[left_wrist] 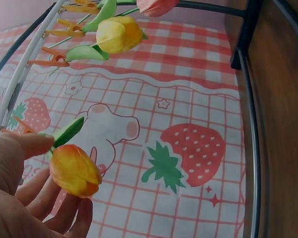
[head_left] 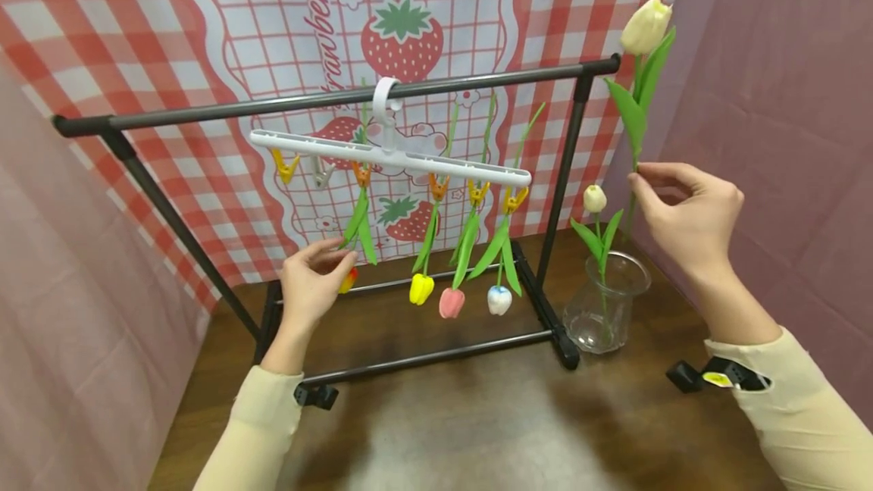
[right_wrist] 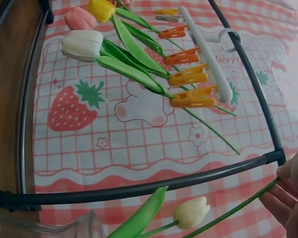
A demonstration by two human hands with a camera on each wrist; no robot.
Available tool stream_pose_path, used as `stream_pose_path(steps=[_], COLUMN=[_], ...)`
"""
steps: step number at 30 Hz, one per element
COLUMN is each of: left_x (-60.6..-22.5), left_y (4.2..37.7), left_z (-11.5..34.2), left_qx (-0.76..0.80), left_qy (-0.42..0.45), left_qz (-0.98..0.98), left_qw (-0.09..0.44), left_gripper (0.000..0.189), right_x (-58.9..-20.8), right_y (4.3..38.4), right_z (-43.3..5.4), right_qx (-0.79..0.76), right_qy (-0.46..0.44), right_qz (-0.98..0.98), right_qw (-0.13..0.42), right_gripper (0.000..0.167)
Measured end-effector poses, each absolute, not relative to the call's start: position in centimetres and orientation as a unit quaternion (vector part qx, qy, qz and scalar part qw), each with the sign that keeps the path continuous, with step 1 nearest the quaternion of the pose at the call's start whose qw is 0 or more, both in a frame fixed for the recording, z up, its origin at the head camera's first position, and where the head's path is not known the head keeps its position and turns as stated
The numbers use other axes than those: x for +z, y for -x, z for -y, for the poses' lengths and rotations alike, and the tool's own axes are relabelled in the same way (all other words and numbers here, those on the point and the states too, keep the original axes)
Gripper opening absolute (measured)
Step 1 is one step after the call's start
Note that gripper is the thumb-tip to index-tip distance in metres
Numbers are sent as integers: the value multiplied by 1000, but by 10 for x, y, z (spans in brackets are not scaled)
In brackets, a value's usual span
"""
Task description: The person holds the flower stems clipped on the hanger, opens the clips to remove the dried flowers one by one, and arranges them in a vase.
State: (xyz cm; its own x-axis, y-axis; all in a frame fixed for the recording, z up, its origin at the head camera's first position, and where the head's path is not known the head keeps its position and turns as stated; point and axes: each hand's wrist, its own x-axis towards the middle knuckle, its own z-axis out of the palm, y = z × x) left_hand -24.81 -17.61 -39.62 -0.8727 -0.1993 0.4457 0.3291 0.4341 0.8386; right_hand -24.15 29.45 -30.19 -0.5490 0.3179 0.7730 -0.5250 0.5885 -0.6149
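A white clip hanger (head_left: 457, 166) hangs from the rack's top bar, with several artificial tulips clipped head down. My left hand (head_left: 310, 283) is at the orange-yellow tulip (left_wrist: 75, 171), its thumb and fingers about the stem and bloom just below an orange clip. To its right hang a yellow tulip (head_left: 421, 289), a pink tulip (head_left: 452, 303) and a white-blue tulip (head_left: 500, 300). Off the rack's right end, my right hand (head_left: 689, 211) pinches the stem of a cream tulip (head_left: 646, 27), bloom upright. Below, another cream tulip (head_left: 595, 198) stands in a glass vase (head_left: 580, 330).
A dark metal rack (head_left: 232, 107) stands on the brown wooden table (head_left: 436, 423). On the hanger's left, a yellow clip (head_left: 286, 167) and a grey clip (head_left: 322, 173) hold nothing. Strawberry-print checked cloth (head_left: 102, 29) covers the back; pink curtains flank both sides.
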Motion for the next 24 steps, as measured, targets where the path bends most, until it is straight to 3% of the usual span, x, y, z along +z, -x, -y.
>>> stream_pose_path(steps=[10, 24], left_x=[-400, -400], left_y=[249, 252], left_z=[174, 175], left_qx=[-541, -559], left_qy=[31, 49], left_qz=[802, 785], left_qw=[250, 264], left_gripper=[18, 15], right_x=[-330, -364], right_y=[252, 260], right_z=[-314, -330], right_qx=[410, 344], right_qy=[-52, -45], right_qz=[807, 852], right_qw=[421, 392], right_gripper=[16, 14])
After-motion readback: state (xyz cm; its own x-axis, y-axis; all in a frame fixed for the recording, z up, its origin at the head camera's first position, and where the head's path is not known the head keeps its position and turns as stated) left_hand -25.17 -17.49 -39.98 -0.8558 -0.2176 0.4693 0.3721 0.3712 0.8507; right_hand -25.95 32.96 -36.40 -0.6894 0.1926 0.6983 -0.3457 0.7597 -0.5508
